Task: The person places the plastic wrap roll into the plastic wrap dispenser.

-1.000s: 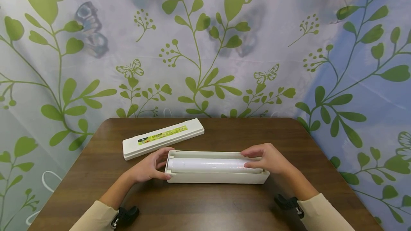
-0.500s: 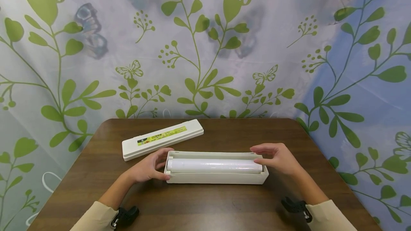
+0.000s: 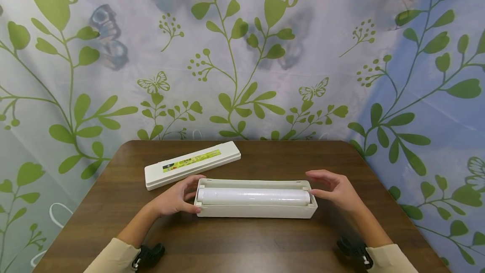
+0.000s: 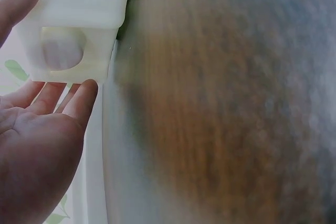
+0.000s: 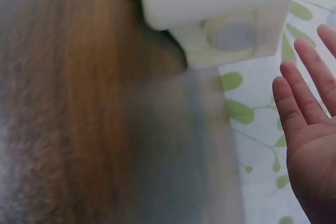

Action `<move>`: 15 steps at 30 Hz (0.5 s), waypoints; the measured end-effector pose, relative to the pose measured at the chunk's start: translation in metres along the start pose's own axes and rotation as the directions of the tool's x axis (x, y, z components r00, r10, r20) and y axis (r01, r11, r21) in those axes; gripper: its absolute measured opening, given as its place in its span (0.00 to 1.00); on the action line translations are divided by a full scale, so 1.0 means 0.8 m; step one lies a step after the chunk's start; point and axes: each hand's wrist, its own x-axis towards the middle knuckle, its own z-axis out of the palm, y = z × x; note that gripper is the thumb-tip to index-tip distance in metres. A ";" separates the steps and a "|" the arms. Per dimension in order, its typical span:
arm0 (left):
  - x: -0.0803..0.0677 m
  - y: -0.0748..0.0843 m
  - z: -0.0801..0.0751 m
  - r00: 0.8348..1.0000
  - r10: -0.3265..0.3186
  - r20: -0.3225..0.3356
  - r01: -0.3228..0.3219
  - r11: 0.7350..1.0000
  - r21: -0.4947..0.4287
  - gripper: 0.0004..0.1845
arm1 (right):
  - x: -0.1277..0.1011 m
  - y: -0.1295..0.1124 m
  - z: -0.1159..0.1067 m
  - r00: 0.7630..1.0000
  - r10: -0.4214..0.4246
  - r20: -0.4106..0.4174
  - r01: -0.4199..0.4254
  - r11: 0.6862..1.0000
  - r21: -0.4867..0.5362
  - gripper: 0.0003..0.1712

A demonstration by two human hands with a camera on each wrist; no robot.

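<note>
A long white plastic box lies lengthwise on the table with its top uncovered. Inside it rests a white roll of cling film, shiny along its length. My left hand grips the box's left end, thumb at the front corner and fingers at the back one. In the left wrist view that box end shows between thumb and fingers. Just off the right end is my right hand, fingers spread and holding nothing; the right wrist view has its straight fingers beside the box end.
Behind the box, to the left, a white lid with a yellow-green label lies at a slant on the brown wooden table. A leaf-patterned curtain hangs past the table's far edge.
My right hand has moved right, off the roll and past the box's right end, baring the roll's right end. The left hand stays at the left end.
</note>
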 end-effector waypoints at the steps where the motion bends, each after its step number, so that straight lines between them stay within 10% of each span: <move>1: 0.000 0.000 0.000 1.000 0.000 0.000 0.000 1.000 -0.001 0.49 | -0.002 0.002 0.000 1.000 0.010 0.000 -0.010 1.000 0.013 0.29; 15: -0.001 0.001 -0.001 1.000 0.001 -0.005 -0.001 1.000 0.012 0.50 | -0.016 0.026 -0.003 0.977 0.112 0.179 -0.148 0.968 0.203 0.42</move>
